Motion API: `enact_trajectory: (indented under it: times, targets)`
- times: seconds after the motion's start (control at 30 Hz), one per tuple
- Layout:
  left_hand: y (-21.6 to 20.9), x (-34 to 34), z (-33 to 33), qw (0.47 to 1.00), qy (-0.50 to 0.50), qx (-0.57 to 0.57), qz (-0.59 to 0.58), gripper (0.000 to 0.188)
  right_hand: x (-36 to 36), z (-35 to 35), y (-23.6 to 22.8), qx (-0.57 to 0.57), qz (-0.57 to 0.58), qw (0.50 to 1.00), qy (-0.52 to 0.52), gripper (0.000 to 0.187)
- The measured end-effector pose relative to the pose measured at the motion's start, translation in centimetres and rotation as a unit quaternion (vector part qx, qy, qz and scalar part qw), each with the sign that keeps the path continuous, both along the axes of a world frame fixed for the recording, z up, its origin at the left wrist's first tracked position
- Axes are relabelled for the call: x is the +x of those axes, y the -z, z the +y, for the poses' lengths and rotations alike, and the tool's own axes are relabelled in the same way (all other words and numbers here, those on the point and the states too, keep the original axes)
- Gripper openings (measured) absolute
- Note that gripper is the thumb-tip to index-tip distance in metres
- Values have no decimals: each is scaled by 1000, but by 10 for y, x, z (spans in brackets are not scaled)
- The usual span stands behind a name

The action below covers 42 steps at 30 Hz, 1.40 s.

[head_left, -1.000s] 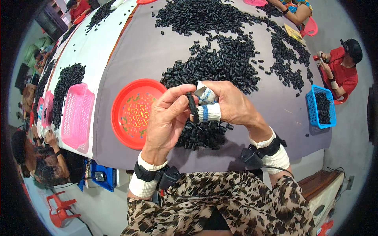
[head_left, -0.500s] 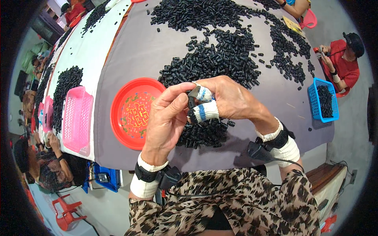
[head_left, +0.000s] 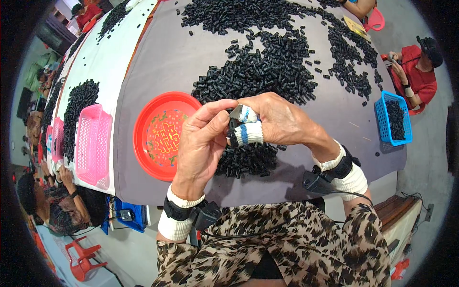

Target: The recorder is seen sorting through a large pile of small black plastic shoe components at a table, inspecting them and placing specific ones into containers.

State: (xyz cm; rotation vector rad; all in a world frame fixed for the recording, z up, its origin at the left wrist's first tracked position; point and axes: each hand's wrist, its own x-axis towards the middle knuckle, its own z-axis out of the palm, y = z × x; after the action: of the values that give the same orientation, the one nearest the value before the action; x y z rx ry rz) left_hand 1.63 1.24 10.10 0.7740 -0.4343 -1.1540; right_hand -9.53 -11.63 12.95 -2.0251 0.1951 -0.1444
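My left hand (head_left: 202, 141) and my right hand (head_left: 282, 118) meet above the near end of a pile of small black cylindrical parts (head_left: 253, 76). Thumb and forefinger of the left hand pinch a black part (head_left: 233, 125), mostly covered by the fingers. White finger sleeves (head_left: 250, 133) with blue marks wrap fingers of the right hand, which are bent in against the same part. A small grey flat piece (head_left: 235, 113), perhaps a blade, shows by the right thumb; its full shape is hidden. Left of my left hand lies a red round plastic tray (head_left: 141, 138) with a printed pattern.
A pink basket (head_left: 93, 143) stands at the left, and a blue basket (head_left: 393, 122) holding black parts at the right. More black parts (head_left: 82, 105) lie on the white cloth. Co-workers sit around, one in a red top (head_left: 415, 76). A red stool (head_left: 82, 258) is at lower left.
Both hands stay together at nearly the same place. The right hand's sleeved fingers have turned and shifted slightly to the left against the black part.
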Motion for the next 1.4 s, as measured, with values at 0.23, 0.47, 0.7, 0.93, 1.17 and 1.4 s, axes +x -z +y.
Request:
enact_trajectory:
  times: [0.23,0.47,0.7,0.93,1.17,1.4]
  targets:
    - [2,3,2,1000,12,-9,5,23,0,0,7,-63,-50,997,-2,36]
    - [3,-3,1,998,22,-32,53,24,-4,-1,6,50,-42,997,30,28]
    - [3,-4,-3,999,22,-16,31,22,-5,-4,6,25,-16,999,19,30]
    - [5,-6,-2,1000,9,-9,17,23,-7,-3,8,5,-17,1000,12,29]
    - [9,-2,-2,1000,19,-5,-20,23,-7,0,14,10,-38,999,29,31]
    - [0,-6,-4,999,1,-7,44,24,-5,2,12,29,-64,995,77,34]
